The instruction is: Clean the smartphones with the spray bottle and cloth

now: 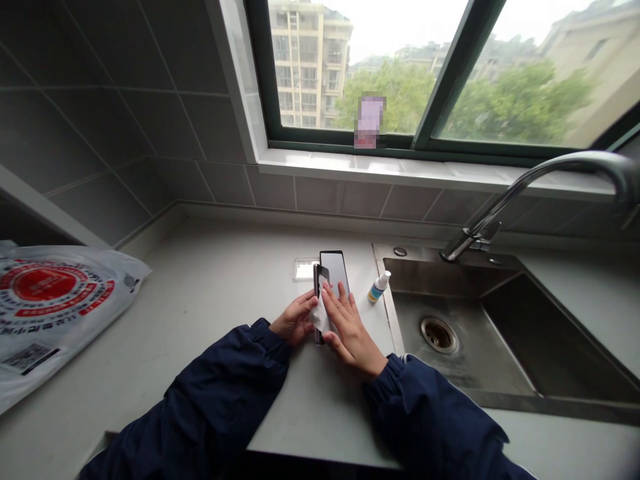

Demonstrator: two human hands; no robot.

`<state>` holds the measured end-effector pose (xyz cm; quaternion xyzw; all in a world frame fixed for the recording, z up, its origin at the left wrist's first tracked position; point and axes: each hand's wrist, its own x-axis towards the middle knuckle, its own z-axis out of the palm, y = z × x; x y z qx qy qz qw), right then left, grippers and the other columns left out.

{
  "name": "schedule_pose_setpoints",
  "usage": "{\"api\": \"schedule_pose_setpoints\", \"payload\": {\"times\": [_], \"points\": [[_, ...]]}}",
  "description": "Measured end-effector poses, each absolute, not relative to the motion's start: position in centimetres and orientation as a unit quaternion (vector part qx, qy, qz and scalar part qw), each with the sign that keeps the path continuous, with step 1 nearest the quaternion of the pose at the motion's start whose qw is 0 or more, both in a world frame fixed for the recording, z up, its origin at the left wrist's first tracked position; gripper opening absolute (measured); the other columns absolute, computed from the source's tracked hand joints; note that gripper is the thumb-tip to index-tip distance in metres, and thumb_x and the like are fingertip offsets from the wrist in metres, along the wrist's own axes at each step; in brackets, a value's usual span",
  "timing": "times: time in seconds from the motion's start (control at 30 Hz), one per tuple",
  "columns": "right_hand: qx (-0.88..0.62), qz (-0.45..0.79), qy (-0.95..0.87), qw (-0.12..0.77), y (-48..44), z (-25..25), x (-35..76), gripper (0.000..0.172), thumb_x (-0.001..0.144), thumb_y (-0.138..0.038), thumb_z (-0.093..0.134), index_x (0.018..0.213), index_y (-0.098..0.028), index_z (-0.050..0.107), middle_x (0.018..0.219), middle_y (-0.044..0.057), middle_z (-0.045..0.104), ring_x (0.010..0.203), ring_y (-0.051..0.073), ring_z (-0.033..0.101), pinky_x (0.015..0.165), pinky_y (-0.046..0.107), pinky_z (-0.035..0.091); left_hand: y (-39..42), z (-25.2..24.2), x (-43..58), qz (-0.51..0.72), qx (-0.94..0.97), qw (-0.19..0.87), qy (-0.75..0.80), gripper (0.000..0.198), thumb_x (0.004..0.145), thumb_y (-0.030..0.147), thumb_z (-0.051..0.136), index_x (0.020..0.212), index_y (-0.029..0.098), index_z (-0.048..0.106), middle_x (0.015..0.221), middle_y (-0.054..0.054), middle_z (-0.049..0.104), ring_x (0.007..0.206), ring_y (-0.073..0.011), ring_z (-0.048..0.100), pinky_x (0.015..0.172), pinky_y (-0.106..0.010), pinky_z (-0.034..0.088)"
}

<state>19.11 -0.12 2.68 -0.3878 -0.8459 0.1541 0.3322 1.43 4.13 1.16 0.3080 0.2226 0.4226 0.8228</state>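
Observation:
A black smartphone [334, 268] lies on the grey countertop [225, 300], screen up. My left hand [296, 320] grips the phone's left edge with curled fingers. My right hand [350, 327] rests flat on the screen, fingers stretched out, pressing a white wipe [319, 316] against the glass. A small white packet [303, 269] lies just left of the phone's top. A little spray bottle [379, 287] with a blue and yellow label stands to the right of the phone, at the sink's edge.
A steel sink [500, 333] with a drain and a curved tap [540, 180] fills the right side. A white plastic bag [50, 307] with red print lies at the far left. Tiled walls and a window sill run behind the counter.

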Motion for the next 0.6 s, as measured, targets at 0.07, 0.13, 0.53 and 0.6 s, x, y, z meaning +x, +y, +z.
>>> {"api": "schedule_pose_setpoints", "payload": {"times": [0.07, 0.13, 0.53, 0.6], "points": [[-0.402, 0.160, -0.835, 0.341, -0.03, 2.68, 19.18, 0.071, 0.102, -0.060, 0.023, 0.161, -0.022, 0.008, 0.166, 0.010, 0.012, 0.153, 0.034, -0.001, 0.119, 0.065, 0.012, 4.01, 0.82, 1.36, 0.393, 0.329, 0.828, 0.228, 0.054, 0.084, 0.031, 0.072, 0.135, 0.021, 0.059, 0.103, -0.008, 0.072, 0.094, -0.0188, 0.070, 0.085, -0.028, 0.054], [-0.417, 0.164, -0.823, 0.350, 0.07, 2.64, 19.27, 0.073, 0.101, -0.061, 0.021, 0.161, -0.022, 0.006, 0.167, 0.010, 0.009, 0.153, 0.034, -0.004, 0.118, 0.066, 0.009, 3.90, 0.82, 1.28, 0.363, 0.344, 0.837, 0.223, 0.059, 0.079, 0.032, 0.077, 0.134, 0.024, 0.059, 0.101, -0.007, 0.071, 0.086, -0.0170, 0.069, 0.076, -0.026, 0.054], [-0.401, 0.163, -0.833, 0.346, 0.04, 2.72, 19.30, 0.074, 0.101, -0.062, 0.023, 0.161, -0.022, 0.007, 0.167, 0.010, 0.008, 0.153, 0.034, -0.001, 0.119, 0.064, 0.010, 4.08, 0.85, 1.38, 0.379, 0.358, 0.825, 0.219, 0.055, 0.080, 0.034, 0.075, 0.132, 0.021, 0.061, 0.107, -0.010, 0.071, 0.096, -0.0228, 0.070, 0.086, -0.032, 0.055], [-0.384, 0.164, -0.847, 0.329, -0.22, 2.93, 19.12, 0.074, 0.101, -0.062, 0.025, 0.161, -0.022, 0.010, 0.166, 0.010, 0.012, 0.153, 0.033, 0.001, 0.120, 0.063, 0.009, 4.17, 1.15, 1.41, 0.409, 0.329, 0.824, 0.214, 0.049, 0.085, 0.036, 0.070, 0.130, 0.019, 0.062, 0.115, -0.011, 0.071, 0.108, -0.0250, 0.067, 0.098, -0.036, 0.051]]}}
